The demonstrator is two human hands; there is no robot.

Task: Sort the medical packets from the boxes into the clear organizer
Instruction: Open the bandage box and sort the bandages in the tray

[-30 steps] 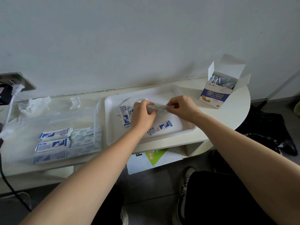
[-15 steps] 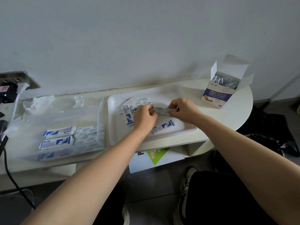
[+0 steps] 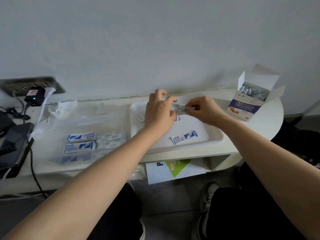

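Left hand and right hand pinch one packet.

Wall socket, black adapter, leaflet

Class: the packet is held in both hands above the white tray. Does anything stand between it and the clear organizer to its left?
Nothing visible blocks it. The packet, pinched by the left hand and right hand, hangs above the tray. Only the near side wall of the organizer lies between, and the packet can likely pass over it.

A plain pale wall rises behind a rounded white table over grey floor.
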